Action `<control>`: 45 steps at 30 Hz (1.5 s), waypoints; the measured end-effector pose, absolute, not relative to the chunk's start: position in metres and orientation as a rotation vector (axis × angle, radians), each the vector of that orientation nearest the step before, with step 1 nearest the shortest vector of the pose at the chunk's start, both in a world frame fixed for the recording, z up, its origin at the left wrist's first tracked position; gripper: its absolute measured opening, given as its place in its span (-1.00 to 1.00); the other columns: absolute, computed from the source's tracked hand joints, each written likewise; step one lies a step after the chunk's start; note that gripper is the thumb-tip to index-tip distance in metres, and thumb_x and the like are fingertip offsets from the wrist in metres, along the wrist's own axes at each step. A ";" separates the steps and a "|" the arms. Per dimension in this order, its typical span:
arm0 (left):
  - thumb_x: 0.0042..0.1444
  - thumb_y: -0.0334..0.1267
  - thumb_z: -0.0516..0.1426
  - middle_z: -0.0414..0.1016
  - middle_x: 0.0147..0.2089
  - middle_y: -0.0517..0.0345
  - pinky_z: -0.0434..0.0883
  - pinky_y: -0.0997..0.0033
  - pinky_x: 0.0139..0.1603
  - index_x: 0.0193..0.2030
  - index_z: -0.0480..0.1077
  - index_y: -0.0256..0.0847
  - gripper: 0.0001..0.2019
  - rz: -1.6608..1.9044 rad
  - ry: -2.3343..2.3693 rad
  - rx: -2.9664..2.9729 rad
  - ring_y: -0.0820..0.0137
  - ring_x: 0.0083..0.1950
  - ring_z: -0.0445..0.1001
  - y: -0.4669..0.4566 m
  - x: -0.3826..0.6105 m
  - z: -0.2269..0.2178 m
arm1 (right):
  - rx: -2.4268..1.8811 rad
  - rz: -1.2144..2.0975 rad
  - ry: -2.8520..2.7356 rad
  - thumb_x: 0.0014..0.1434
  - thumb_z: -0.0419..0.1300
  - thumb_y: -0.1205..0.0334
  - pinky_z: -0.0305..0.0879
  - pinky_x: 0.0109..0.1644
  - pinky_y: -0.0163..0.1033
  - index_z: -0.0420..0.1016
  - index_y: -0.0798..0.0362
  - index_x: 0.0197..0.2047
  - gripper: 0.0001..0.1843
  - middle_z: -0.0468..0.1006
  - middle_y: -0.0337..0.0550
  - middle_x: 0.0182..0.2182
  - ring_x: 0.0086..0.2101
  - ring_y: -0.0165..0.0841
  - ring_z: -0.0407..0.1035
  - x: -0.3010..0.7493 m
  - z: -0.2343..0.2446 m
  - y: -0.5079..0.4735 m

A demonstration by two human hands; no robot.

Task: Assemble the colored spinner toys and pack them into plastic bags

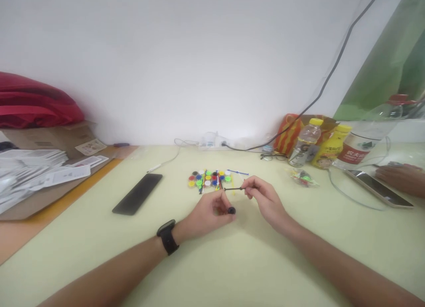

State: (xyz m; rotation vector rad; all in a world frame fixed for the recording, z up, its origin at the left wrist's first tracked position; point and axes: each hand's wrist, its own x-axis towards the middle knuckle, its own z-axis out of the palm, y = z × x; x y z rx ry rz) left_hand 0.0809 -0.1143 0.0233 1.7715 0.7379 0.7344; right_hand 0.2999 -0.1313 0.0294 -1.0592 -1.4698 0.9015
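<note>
Just in front of the cluster of small coloured plastic discs (210, 178), the left hand (207, 216) pinches a small black round plastic piece (231, 210) while the right hand (265, 200) grips a thin dark rod (233, 189).

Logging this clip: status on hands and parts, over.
Left hand pinching small black round piece. Right hand holding thin dark stick. Nothing between them. Coloured round pieces lie beyond.

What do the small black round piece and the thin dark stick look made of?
The small black round piece looks like plastic, evenly coloured, finish unclear. The thin dark stick seems plastic too, straight and rigid; too small to be sure.
</note>
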 end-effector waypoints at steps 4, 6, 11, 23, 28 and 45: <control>0.07 -0.16 0.42 0.54 -0.19 0.07 0.52 0.35 -0.24 -0.04 0.43 -0.23 -0.61 0.790 0.764 1.607 0.36 -0.27 0.56 -0.106 0.082 0.020 | -0.969 0.985 -1.450 0.24 0.20 0.22 0.30 -0.14 -0.21 0.44 0.02 -0.18 -0.91 0.48 -0.19 -0.31 -0.25 -0.31 0.40 0.295 0.029 -0.136; 0.09 -0.14 0.41 0.54 -0.19 0.06 0.54 0.34 -0.23 0.01 0.46 -0.24 -0.59 0.843 0.768 1.590 0.34 -0.26 0.57 -0.102 0.082 0.019 | -0.940 1.020 -1.503 0.26 0.21 0.22 0.32 -0.12 -0.20 0.41 0.01 -0.17 -0.91 0.48 -0.19 -0.30 -0.24 -0.31 0.42 0.293 0.027 -0.138; 0.15 -0.16 0.38 0.60 -0.09 -0.02 0.56 0.18 0.03 -0.08 0.51 -0.25 -0.71 0.907 0.704 1.672 0.18 -0.04 0.61 -0.103 0.082 0.023 | -0.981 0.896 -1.736 0.33 0.15 0.20 0.27 -0.27 -0.26 0.37 0.01 -0.19 -0.93 0.45 -0.18 -0.33 -0.31 -0.32 0.37 0.289 0.023 -0.142; 0.29 -0.16 0.26 0.60 -0.10 -0.03 0.57 0.16 0.04 -0.06 0.53 -0.23 -0.80 0.986 0.676 1.892 0.20 -0.05 0.60 -0.110 0.083 0.027 | -0.979 0.634 -1.949 0.38 0.03 0.30 0.31 -0.24 -0.27 0.37 -0.02 -0.11 -0.89 0.49 -0.20 -0.30 -0.33 -0.36 0.36 0.289 0.024 -0.146; 0.32 -0.16 0.23 0.57 -0.20 0.03 0.52 0.33 -0.19 -0.11 0.52 -0.22 -0.83 1.047 0.744 2.061 0.32 -0.21 0.54 -0.111 0.081 0.027 | -1.030 0.601 -1.967 0.37 0.06 0.29 0.29 -0.30 -0.27 0.40 -0.02 -0.14 -0.90 0.49 -0.21 -0.33 -0.37 -0.36 0.34 0.291 0.022 -0.145; 0.25 -0.10 0.32 0.50 -0.24 0.10 0.42 0.39 -0.23 -0.15 0.46 -0.24 -0.75 0.877 0.591 1.575 0.37 -0.23 0.49 -0.101 0.080 0.027 | -1.056 0.752 -1.758 0.39 0.12 0.12 0.35 -0.27 -0.25 0.29 -0.07 0.22 -0.63 0.43 -0.11 -0.08 -0.27 -0.34 0.39 0.297 0.020 -0.135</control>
